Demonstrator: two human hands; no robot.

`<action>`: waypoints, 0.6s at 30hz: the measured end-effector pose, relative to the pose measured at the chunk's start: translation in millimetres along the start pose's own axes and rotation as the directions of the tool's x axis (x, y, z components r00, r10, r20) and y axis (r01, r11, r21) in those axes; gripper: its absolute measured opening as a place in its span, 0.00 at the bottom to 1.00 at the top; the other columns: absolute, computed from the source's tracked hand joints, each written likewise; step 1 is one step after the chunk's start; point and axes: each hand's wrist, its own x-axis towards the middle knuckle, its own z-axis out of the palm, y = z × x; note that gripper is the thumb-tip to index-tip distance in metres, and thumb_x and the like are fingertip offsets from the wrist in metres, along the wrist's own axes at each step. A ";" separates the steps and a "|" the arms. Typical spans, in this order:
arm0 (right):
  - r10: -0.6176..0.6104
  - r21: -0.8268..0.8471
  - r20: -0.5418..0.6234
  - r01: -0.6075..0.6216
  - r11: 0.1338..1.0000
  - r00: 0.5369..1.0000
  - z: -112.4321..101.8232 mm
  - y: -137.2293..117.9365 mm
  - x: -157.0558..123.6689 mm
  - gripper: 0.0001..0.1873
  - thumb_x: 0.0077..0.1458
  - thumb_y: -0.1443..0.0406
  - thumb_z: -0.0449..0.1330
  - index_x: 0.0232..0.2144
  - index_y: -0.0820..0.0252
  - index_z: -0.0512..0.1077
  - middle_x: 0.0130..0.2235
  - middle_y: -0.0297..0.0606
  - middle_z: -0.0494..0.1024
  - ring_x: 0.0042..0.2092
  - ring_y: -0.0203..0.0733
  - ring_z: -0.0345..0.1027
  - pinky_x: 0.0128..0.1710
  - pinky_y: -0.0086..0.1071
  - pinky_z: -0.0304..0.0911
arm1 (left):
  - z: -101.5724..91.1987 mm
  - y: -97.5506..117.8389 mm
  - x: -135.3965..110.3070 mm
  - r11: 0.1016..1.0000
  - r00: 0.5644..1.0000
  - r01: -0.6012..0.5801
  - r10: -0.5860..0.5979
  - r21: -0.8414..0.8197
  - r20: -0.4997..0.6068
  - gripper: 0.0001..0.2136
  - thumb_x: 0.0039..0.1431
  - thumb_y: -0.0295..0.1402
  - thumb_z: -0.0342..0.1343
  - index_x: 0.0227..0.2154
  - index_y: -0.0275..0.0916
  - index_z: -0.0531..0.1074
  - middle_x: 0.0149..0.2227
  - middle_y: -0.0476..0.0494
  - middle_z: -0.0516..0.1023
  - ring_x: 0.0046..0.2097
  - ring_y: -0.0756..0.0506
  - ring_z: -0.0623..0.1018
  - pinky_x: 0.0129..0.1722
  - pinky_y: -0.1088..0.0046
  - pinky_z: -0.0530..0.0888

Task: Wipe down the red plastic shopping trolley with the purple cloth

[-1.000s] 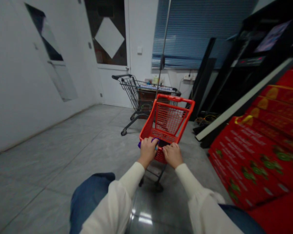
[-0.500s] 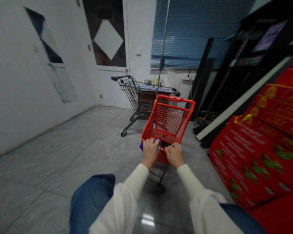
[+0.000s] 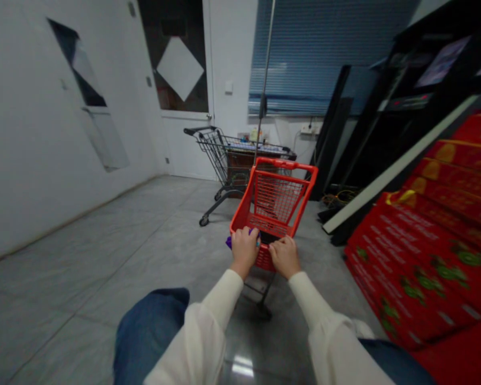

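Note:
A small red shopping cart (image 3: 278,195) stands on the grey tiled floor just in front of me. My left hand (image 3: 244,248) is closed round the left part of its handle bar, together with a purple thing (image 3: 229,242) that sticks out past my fingers. My right hand (image 3: 284,256) is closed on the right part of the same bar. Both arms wear white sleeves, and my blue-trousered knee shows at the bottom.
A larger grey wire cart (image 3: 228,155) holding goods stands farther ahead by the white door. A thin metal pole (image 3: 264,80) rises behind the red cart. Stacked red cartons (image 3: 425,235) line the right side beside black display stands (image 3: 385,107). A white wall runs along the left.
The view has shifted slightly forward and the red cart with it. Both hands keep the same grip on the handle bar.

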 end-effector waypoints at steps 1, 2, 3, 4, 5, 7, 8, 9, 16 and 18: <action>-0.003 0.003 0.003 0.003 1.000 1.000 -0.7 3.1 -1.2 0.19 0.65 0.64 0.50 0.29 0.56 0.78 0.33 0.36 0.81 0.41 0.43 0.63 0.58 0.41 0.49 | -0.2 1.8 -1.2 0.999 0.999 -0.042 0.042 -0.002 0.012 0.11 0.66 0.37 0.50 0.47 0.45 0.72 0.44 0.41 0.73 0.46 0.41 0.71 0.46 0.64 0.64; -0.007 0.008 0.007 0.007 1.000 1.000 -1.7 6.3 -2.4 0.19 0.65 0.64 0.49 0.29 0.56 0.78 0.33 0.36 0.81 0.41 0.43 0.63 0.59 0.41 0.48 | -1.1 0.3 -0.8 0.996 0.996 -0.084 0.084 -0.002 0.028 0.11 0.66 0.38 0.50 0.47 0.45 0.72 0.43 0.42 0.73 0.46 0.41 0.71 0.46 0.64 0.64; -0.014 0.016 0.014 0.014 1.000 1.000 -2.7 9.2 -3.6 0.19 0.65 0.64 0.49 0.30 0.56 0.78 0.32 0.35 0.81 0.41 0.43 0.63 0.59 0.42 0.47 | -2.3 -4.3 1.0 0.993 0.993 -0.114 0.114 0.000 0.042 0.11 0.66 0.38 0.50 0.47 0.45 0.72 0.43 0.42 0.73 0.46 0.41 0.71 0.45 0.64 0.65; -0.023 0.022 0.023 0.022 1.000 0.999 -3.6 11.3 -4.4 0.19 0.65 0.64 0.48 0.30 0.56 0.78 0.32 0.35 0.81 0.41 0.43 0.62 0.60 0.42 0.46 | -3.8 -11.3 3.9 0.992 0.991 -0.124 0.123 0.005 0.049 0.11 0.66 0.38 0.50 0.47 0.45 0.73 0.43 0.42 0.74 0.46 0.41 0.71 0.45 0.64 0.65; -0.030 0.026 0.030 0.030 0.999 0.999 -4.1 12.5 -4.9 0.19 0.66 0.64 0.48 0.30 0.56 0.78 0.32 0.35 0.81 0.40 0.42 0.62 0.60 0.41 0.46 | -5.4 -19.5 7.4 0.994 0.992 -0.113 0.112 0.012 0.049 0.10 0.65 0.37 0.51 0.47 0.45 0.73 0.43 0.42 0.74 0.46 0.41 0.71 0.45 0.65 0.65; -0.036 0.027 0.033 0.035 0.999 0.999 -3.6 11.8 -4.7 0.20 0.66 0.64 0.48 0.29 0.56 0.78 0.32 0.35 0.81 0.40 0.42 0.62 0.59 0.41 0.47 | -7.9 -34.5 13.6 0.998 0.998 -0.051 0.050 0.025 0.032 0.10 0.64 0.35 0.52 0.47 0.45 0.73 0.45 0.42 0.74 0.46 0.41 0.71 0.45 0.65 0.65; -0.034 0.024 0.028 0.034 0.999 0.999 -2.7 10.1 -4.1 0.20 0.66 0.63 0.48 0.29 0.56 0.77 0.32 0.35 0.81 0.40 0.42 0.62 0.58 0.41 0.48 | -8.5 -38.7 15.3 1.000 1.000 -0.013 0.013 0.029 0.020 0.10 0.64 0.35 0.53 0.46 0.45 0.73 0.45 0.41 0.74 0.47 0.41 0.71 0.45 0.64 0.65; -0.030 0.020 0.021 0.030 0.999 0.999 -1.5 7.9 -3.3 0.20 0.66 0.63 0.49 0.28 0.56 0.77 0.32 0.35 0.80 0.40 0.42 0.62 0.58 0.41 0.48 | -8.6 -39.8 15.5 0.999 1.000 0.021 -0.021 0.030 0.011 0.10 0.63 0.34 0.53 0.46 0.45 0.73 0.46 0.41 0.74 0.47 0.40 0.71 0.45 0.64 0.64; -0.026 -0.016 0.009 0.026 1.000 1.000 -0.8 5.7 -1.5 0.19 0.65 0.65 0.49 0.28 0.56 0.77 0.31 0.35 0.81 0.40 0.43 0.63 0.59 0.42 0.47 | -1.0 1.4 -4.5 0.999 0.999 -0.043 0.043 -0.021 -0.001 0.10 0.65 0.36 0.51 0.46 0.45 0.73 0.44 0.42 0.73 0.46 0.41 0.70 0.45 0.63 0.65; -0.031 -0.033 0.037 0.033 0.999 0.999 -4.3 9.9 -2.6 0.19 0.66 0.65 0.49 0.29 0.56 0.77 0.32 0.35 0.81 0.40 0.43 0.64 0.58 0.41 0.48 | -1.4 0.1 -5.0 0.993 0.993 -0.111 0.112 -0.024 0.022 0.10 0.66 0.37 0.50 0.46 0.46 0.73 0.43 0.42 0.73 0.46 0.41 0.70 0.45 0.64 0.65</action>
